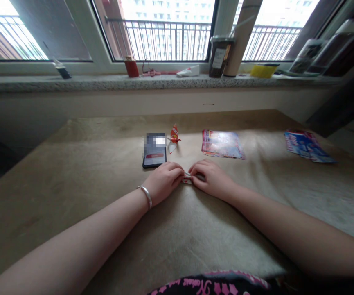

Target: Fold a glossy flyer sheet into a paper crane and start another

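Note:
My left hand (pixel 163 180) and my right hand (pixel 211 178) meet at the middle of the table (pixel 72 192), fingers curled and pressed down on a small folded piece of red-and-white paper (pixel 187 178). Only a sliver of the paper shows between the fingertips. A silver bangle (pixel 146 195) sits on my left wrist. Just beyond my left hand lies a dark phone (pixel 154 150) with its screen lit. A small folded paper figure (pixel 174 136), red and white, stands to the right of the phone.
A stack of colourful paper sheets (pixel 222 144) lies past my right hand, another stack (pixel 307 146) at the far right. The stone windowsill (pixel 103 83) holds a red cup (pixel 131 67), a dark jar (pixel 220 56), a yellow container (pixel 263 71) and bottles (pixel 321 53).

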A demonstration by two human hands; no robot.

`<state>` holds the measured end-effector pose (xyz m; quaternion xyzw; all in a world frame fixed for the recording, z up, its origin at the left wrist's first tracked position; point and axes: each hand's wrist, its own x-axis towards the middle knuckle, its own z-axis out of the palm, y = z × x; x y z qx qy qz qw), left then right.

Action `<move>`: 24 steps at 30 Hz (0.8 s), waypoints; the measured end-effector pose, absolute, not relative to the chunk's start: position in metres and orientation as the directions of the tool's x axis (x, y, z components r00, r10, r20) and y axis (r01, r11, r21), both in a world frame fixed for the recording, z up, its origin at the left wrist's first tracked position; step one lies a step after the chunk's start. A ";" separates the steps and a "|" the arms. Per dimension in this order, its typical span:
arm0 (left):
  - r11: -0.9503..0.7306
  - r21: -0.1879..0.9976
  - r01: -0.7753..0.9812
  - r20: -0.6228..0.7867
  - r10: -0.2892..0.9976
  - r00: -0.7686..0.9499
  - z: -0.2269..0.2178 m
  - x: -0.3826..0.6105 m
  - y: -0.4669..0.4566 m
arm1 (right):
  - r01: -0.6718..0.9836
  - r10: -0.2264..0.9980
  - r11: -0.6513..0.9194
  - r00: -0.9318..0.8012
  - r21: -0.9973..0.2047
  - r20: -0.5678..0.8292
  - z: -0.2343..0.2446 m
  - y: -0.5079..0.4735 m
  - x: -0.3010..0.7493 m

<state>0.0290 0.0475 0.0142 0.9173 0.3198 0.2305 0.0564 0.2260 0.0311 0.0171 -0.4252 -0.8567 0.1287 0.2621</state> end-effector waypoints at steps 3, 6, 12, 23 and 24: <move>-0.776 0.245 0.581 0.387 0.628 0.676 0.014 0.029 0.048 | 0.676 0.802 0.596 -0.489 -0.433 0.342 0.016 0.031 0.225; -0.776 0.212 0.594 0.375 0.625 0.685 0.015 0.029 0.047 | 0.682 0.801 0.598 -0.486 -0.421 0.350 0.016 0.030 0.225; -0.764 0.109 0.636 0.325 0.632 0.703 0.020 0.028 0.043 | 0.692 0.804 0.594 -0.484 -0.411 0.346 0.017 0.030 0.226; -0.680 0.014 0.733 0.243 0.714 0.657 0.028 0.028 0.038 | 0.708 0.821 0.569 -0.462 -0.418 0.336 0.017 0.032 0.231; -0.673 0.008 0.739 0.245 0.718 0.651 0.028 0.028 0.037 | 0.708 0.820 0.570 -0.461 -0.418 0.338 0.017 0.032 0.231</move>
